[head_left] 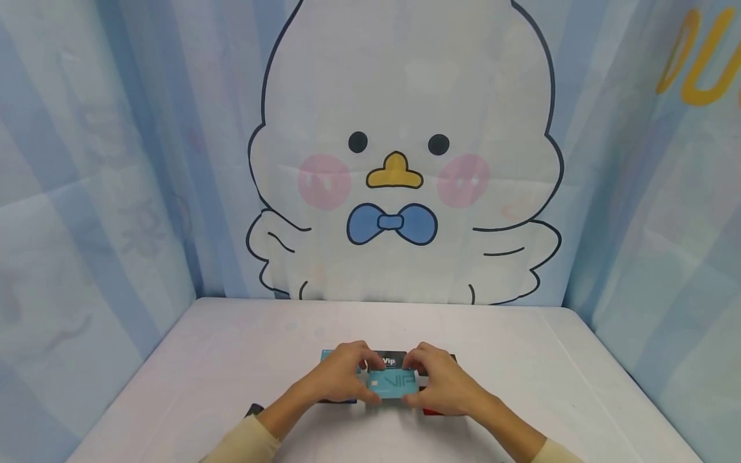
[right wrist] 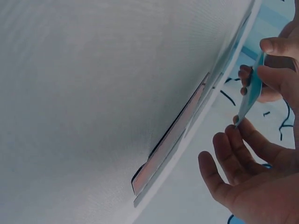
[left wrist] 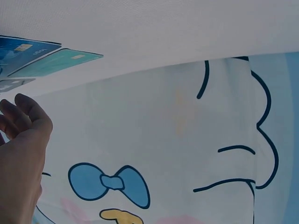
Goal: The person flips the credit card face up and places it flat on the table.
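A teal VIP card [head_left: 393, 384] is held up between both hands above the white table. My left hand [head_left: 343, 374] grips its left end between thumb and fingers, and my right hand [head_left: 442, 381] grips its right end the same way. In the right wrist view the teal card [right wrist: 254, 86] appears nearly edge-on, with fingertips at its ends. Just behind it lies a black Vip card [head_left: 390, 358]. The left wrist view has the left hand [left wrist: 25, 135] near a blue card [left wrist: 25, 50] and a green card [left wrist: 58, 63]; the held card does not show there.
Partly hidden by the hands are a blue card [head_left: 327, 355] and a red card [head_left: 431, 411] on the table [head_left: 231, 347]. A black object [head_left: 255, 409] peeks out beside the left sleeve. Behind the table hangs a curtain [head_left: 399, 270] printed with a cartoon bird.
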{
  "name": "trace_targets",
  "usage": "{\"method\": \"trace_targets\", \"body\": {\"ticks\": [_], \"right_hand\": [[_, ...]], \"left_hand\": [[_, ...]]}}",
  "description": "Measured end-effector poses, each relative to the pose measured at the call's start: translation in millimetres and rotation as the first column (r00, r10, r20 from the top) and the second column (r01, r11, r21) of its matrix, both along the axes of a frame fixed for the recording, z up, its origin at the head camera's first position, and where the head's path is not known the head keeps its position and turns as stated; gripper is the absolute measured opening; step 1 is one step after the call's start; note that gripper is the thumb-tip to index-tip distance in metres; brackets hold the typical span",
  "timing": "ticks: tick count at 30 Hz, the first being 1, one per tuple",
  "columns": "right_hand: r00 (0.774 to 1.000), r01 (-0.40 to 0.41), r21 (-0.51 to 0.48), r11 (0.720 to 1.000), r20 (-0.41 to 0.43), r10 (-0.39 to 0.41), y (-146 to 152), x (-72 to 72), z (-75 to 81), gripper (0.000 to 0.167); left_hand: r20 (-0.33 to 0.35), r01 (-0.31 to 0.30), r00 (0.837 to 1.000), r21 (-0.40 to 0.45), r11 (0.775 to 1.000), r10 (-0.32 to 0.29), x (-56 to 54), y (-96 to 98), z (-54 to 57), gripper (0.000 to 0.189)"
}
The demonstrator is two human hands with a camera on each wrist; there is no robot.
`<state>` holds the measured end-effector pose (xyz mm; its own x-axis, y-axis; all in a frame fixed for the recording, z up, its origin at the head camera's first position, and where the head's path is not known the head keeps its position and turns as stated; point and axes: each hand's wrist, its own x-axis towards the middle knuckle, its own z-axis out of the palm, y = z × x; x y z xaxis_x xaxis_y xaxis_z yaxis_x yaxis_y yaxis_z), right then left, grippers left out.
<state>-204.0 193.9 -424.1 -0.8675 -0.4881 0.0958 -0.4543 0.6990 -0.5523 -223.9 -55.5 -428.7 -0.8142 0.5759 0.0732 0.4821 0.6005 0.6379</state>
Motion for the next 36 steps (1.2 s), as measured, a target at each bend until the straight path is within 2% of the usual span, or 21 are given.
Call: {"method": "trace_targets", "body": {"ticks": [8,23,36], "right_hand": [[1.0,-0.004,0.078,0.997,0.011,0.003,-3,-0.2,-0.1,0.04],[0.998,-0.04,0.167,0.985,0.056,0.031,-7,-5.0,-2.6,0.043],[0.999,-0.024,0.216,0.976,0.046,0.014,-11,-6.2,-1.0,0.044]], "left_hand": [[-0.018,-0.013,1.0,-0.065,0.998,0.012,-2.2,2.9,-3.2,0.048],[-0.057,-0.025,0.998,-0.151,0.988,0.016,-4.0,7.4,-9.6,0.049],[-0.058,-0.045,0.998,-0.181,0.982,0.035,-5.2,8.8,-11.3,0.05]]}}
